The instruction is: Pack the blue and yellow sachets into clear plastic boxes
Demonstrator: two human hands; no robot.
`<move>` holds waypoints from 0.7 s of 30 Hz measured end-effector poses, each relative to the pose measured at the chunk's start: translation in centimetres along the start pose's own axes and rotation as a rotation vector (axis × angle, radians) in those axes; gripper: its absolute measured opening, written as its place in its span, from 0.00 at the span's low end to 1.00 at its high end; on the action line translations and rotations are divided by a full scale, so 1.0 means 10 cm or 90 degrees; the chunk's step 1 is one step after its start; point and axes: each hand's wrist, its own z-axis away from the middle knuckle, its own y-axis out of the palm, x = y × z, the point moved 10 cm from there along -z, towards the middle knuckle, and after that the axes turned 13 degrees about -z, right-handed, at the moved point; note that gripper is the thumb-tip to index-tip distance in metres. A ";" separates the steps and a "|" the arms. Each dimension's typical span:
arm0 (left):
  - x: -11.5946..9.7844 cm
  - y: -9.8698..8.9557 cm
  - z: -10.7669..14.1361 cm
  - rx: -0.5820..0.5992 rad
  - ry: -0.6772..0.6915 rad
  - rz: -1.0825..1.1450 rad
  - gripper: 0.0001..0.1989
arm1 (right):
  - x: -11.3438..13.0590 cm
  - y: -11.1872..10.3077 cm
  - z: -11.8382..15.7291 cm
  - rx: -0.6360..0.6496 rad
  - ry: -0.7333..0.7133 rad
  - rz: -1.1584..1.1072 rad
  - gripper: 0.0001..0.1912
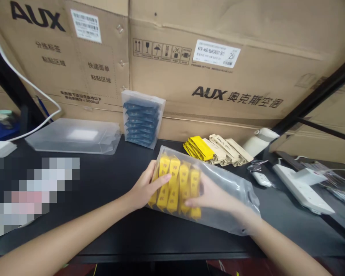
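Note:
A translucent zip bag (228, 174) lies tilted above the black table, its mouth toward the right. Inside, at the left end, several yellow packets (174, 184) stand side by side in a row. My left hand (143, 188) grips that closed end from outside, thumb across the front and fingers behind, mostly hidden. Through the mouth of the bag reaches my right hand (211, 193), seen hazily through the plastic. Its thumb and fingers close around the right-hand yellow packets.
Behind the bag lie more yellow packets (198, 148) and several beige packets (225, 148). A bag of blue packets (140, 122) leans against large cardboard boxes (166, 88). An empty clear bag (71, 136) is at left; a white bottle (260, 142) and a power strip (303, 188) are at right.

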 end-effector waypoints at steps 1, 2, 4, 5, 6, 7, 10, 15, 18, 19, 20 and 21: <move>-0.02 0.02 0.02 0.004 0.018 -0.024 0.15 | -0.01 0.03 0.00 -0.011 0.001 -0.017 0.53; -0.04 0.03 0.05 0.004 0.035 -0.046 0.15 | -0.02 0.07 0.00 -0.018 0.000 -0.038 0.52; -0.08 0.05 0.08 0.004 0.066 -0.078 0.15 | -0.03 0.13 -0.02 -0.031 -0.009 -0.076 0.46; -0.10 0.06 0.09 0.006 0.076 -0.087 0.15 | -0.02 0.15 -0.03 -0.047 -0.016 -0.085 0.42; -0.11 0.07 0.10 0.009 0.082 -0.091 0.14 | -0.01 0.14 -0.03 -0.072 -0.024 -0.086 0.39; -0.12 0.07 0.10 0.011 0.084 -0.089 0.14 | 0.00 0.14 -0.04 -0.099 -0.030 -0.081 0.36; -0.12 0.07 0.08 0.011 0.076 -0.069 0.15 | 0.01 0.16 -0.07 -0.128 -0.026 -0.095 0.33; -0.13 0.04 0.05 0.015 0.049 -0.060 0.16 | 0.09 0.20 -0.06 -0.125 -0.044 -0.131 0.32; -0.13 0.03 0.03 0.017 0.021 -0.042 0.18 | 0.08 0.19 -0.03 -0.125 -0.041 -0.142 0.35; -0.12 0.01 0.01 0.016 0.010 -0.030 0.18 | 0.06 0.18 -0.03 -0.123 -0.028 -0.151 0.36; -0.10 -0.01 -0.01 0.013 -0.001 -0.013 0.18 | 0.03 0.15 -0.02 -0.129 -0.011 -0.159 0.36; -0.08 -0.05 -0.05 0.005 -0.013 0.007 0.19 | -0.02 0.08 -0.02 -0.145 0.013 -0.164 0.36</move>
